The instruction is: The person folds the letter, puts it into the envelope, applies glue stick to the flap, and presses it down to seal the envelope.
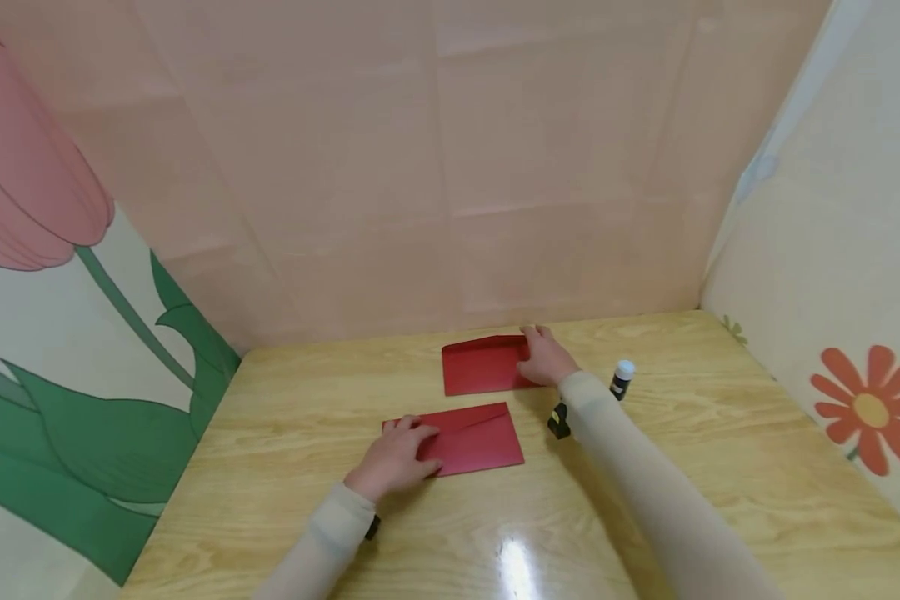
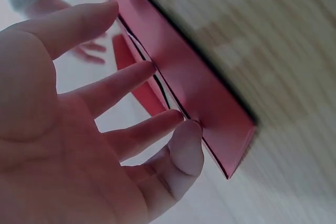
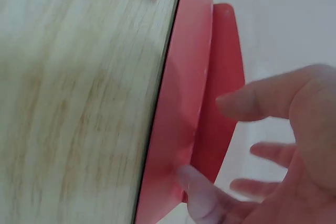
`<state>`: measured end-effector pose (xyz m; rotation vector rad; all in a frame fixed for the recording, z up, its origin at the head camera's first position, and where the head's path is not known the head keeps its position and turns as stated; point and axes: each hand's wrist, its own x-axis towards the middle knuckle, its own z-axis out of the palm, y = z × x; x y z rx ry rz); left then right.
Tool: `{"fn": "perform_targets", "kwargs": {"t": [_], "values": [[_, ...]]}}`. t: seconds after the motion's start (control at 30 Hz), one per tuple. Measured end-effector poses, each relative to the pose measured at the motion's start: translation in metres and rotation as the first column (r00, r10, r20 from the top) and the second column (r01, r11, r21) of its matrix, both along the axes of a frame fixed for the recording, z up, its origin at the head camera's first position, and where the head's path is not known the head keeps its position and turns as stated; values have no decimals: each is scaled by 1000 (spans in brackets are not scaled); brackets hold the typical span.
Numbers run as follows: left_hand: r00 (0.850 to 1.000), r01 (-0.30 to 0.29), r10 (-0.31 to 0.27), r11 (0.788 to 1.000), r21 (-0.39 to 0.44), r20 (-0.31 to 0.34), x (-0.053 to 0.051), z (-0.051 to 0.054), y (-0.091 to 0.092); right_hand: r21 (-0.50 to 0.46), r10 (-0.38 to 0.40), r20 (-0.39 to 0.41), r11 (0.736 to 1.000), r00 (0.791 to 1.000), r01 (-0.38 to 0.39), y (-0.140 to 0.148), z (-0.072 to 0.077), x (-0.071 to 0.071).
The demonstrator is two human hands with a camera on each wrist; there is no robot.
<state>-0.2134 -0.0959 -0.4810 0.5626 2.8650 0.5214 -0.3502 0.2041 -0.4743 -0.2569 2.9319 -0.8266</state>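
Note:
Two red envelopes lie on the wooden table. In the head view my left hand (image 1: 396, 458) rests on the left end of the near envelope (image 1: 476, 446), whose flap lies folded down. The left wrist view shows extended fingers (image 2: 126, 82) touching this envelope's (image 2: 184, 77) edge. My right hand (image 1: 547, 357) is at the right end of the far envelope (image 1: 483, 368). In the right wrist view its flap (image 3: 223, 77) stands raised. One fingertip of the right hand (image 3: 294, 145) touches the envelope body, and the other fingers are spread apart.
A small dark bottle or tube with a white cap (image 1: 622, 379) stands right of the right forearm. Each wrist carries a black camera, the right one (image 1: 559, 421) showing below the wrist. A pink sheet (image 1: 345, 208) hangs behind the table (image 1: 285, 417).

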Motion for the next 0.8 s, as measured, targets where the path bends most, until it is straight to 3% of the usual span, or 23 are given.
{"fn": "perform_targets", "kwargs": {"t": [0.3, 0.57, 0.8], "values": [[997, -70, 72, 995, 77, -26, -15, -3, -30, 43, 28, 10, 999, 1000, -29, 0, -5, -8], [993, -88, 97, 988, 125, -65, -18, 0, -32, 64, 45, -9, 997, 999, -45, 1, -1, -4], [990, -106, 115, 988, 109, -81, -17, 3, -33, 124, 63, -18, 990, 998, -61, 1, -3, -3]]}}
